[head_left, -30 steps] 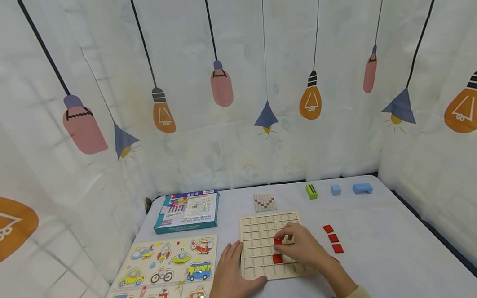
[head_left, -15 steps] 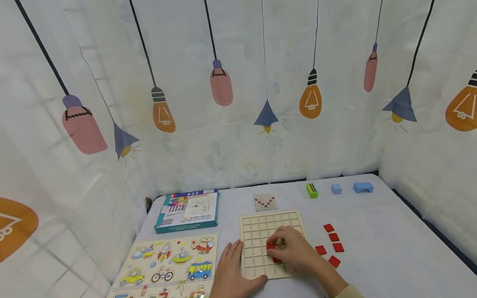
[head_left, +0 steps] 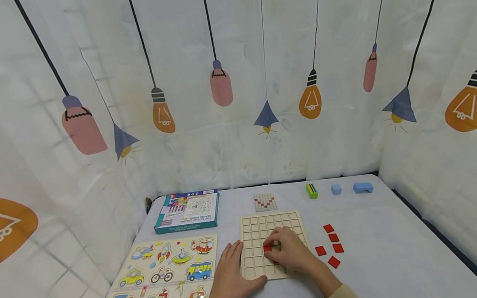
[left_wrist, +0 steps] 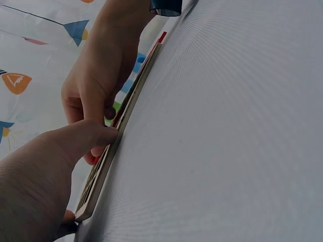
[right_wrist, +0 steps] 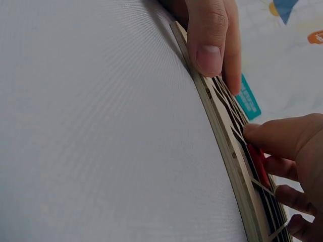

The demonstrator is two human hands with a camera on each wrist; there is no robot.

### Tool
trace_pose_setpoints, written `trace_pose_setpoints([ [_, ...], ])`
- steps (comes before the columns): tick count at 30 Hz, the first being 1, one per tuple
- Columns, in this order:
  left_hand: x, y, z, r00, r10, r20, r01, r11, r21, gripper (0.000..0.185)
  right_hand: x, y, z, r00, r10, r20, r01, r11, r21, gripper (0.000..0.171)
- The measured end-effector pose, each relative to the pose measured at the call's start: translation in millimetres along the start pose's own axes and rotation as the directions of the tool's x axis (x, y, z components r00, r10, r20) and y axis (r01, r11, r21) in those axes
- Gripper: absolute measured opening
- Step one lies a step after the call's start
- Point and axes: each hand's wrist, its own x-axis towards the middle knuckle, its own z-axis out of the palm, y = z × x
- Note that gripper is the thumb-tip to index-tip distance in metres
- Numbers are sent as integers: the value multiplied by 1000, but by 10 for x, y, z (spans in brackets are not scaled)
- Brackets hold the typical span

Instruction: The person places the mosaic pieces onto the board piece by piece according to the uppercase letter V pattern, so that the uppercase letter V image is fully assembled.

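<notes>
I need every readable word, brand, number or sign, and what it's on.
"FIVE SETS OF COLUMN": front edge of the box, soft but legible; the line below is blurred.
Box top: printing too small to read.
Pattern card, picture board, grid board: no text I can make out.

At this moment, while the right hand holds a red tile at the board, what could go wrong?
The right hand hides part of the board, so the red tile might land in the wrong place. The left hand touches the board, and a push could shift it. The right forearm lies close to the loose tiles and may knock them.
</notes>
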Motion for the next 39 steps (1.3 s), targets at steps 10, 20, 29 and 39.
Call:
trace_pose_setpoints([
  [10, -1, 3, -4, 1000, 6, -2, -6, 1000, 0, 131, -10, -46, 4, 1000, -18, 3, 18, 1000, -2, 19],
  [20, -11, 25, -17, 1000, -5, -1, 5, 1000, -3, 131, -49, -55, -63, 1000, -4, 6, 4, 1000, 22, 21],
  [29, -15, 36, 2, 1000, -8, -6, 8, 1000, -5, 130, -124, -10, -262, 1000, 18, 18, -19, 995, 95, 21],
  [39, 0, 22, 8, 1000, -3, -7, 3, 1000, -2, 130, -228, 79, -416, 999, 30, 16, -32, 995, 95, 22],
])
